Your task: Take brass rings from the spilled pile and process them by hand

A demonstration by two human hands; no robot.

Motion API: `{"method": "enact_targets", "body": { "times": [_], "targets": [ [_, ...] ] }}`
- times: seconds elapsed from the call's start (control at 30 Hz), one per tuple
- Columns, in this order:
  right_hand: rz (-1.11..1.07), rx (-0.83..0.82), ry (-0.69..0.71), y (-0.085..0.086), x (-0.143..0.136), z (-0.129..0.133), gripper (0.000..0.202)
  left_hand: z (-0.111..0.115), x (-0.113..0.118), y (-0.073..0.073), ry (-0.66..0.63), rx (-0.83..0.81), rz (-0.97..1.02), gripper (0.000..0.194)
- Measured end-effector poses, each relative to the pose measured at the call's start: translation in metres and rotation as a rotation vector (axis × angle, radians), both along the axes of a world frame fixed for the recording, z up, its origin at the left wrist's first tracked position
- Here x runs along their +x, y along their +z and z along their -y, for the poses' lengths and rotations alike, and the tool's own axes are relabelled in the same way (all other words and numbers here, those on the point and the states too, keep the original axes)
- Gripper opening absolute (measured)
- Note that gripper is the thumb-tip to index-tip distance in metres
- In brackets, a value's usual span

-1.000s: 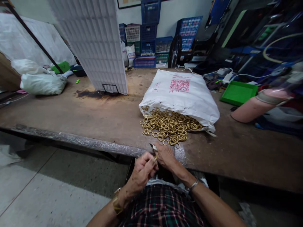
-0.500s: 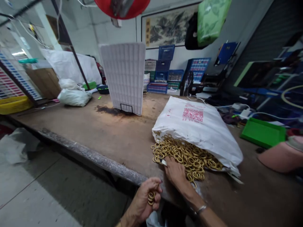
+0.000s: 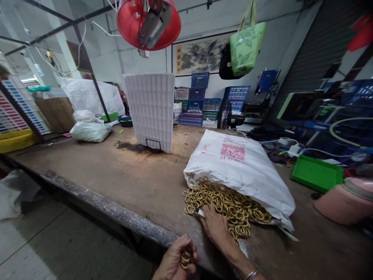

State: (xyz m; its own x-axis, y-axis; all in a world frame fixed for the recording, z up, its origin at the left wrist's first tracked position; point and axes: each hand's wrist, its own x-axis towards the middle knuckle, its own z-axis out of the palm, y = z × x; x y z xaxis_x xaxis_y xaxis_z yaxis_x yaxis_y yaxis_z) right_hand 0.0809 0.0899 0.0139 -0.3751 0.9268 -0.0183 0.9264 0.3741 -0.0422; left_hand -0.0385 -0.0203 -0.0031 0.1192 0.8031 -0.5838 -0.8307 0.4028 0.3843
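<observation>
Several brass-coloured rings (image 3: 185, 258) lie in my left hand (image 3: 175, 259), its fingers curled round them just off the table's front edge. My right hand (image 3: 216, 227) rests palm down at the near edge of a heap of the same rings (image 3: 224, 200). Its fingertips are hidden among the rings, so what they grip does not show. A small white piece with a dark end (image 3: 200, 212) sits at its thumb side; whether it is a wrap or a tool is unclear. The heap spills from the mouth of a white woven sack (image 3: 244, 171) with red print, lying on its side.
A white gridded panel (image 3: 151, 112) stands upright in a wire holder on the brown table (image 3: 125, 175). At right are a green tray (image 3: 317, 174) and a pink container (image 3: 345, 202). A red lamp shade (image 3: 126, 23) hangs overhead. White bags (image 3: 91, 131) lie at the back left.
The camera has tilted up, so the scene sits lower in the picture. My left hand keeps its hold on the rings, and my right hand stays at the heap's near edge.
</observation>
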Motion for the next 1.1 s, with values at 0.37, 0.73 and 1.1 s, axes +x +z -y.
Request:
{"method": "enact_targets", "body": {
  "times": [0.37, 0.73, 1.1],
  "targets": [
    [-0.217, 0.034, -0.047, -0.011, 0.009, 0.000, 0.022, -0.004, 0.010, 0.001, -0.027, 0.011, -0.159, 0.023],
    [-0.621, -0.003, -0.003, -0.013, 0.032, -0.001, 0.037, -0.019, 0.027, 0.017, -0.091, 0.168, -0.452, 0.035],
    [-0.985, -0.071, 0.007, -0.014, 0.040, 0.030, 0.032, -0.036, 0.046, 0.006, -0.110, 0.330, -0.902, 0.034]
  ]
}}
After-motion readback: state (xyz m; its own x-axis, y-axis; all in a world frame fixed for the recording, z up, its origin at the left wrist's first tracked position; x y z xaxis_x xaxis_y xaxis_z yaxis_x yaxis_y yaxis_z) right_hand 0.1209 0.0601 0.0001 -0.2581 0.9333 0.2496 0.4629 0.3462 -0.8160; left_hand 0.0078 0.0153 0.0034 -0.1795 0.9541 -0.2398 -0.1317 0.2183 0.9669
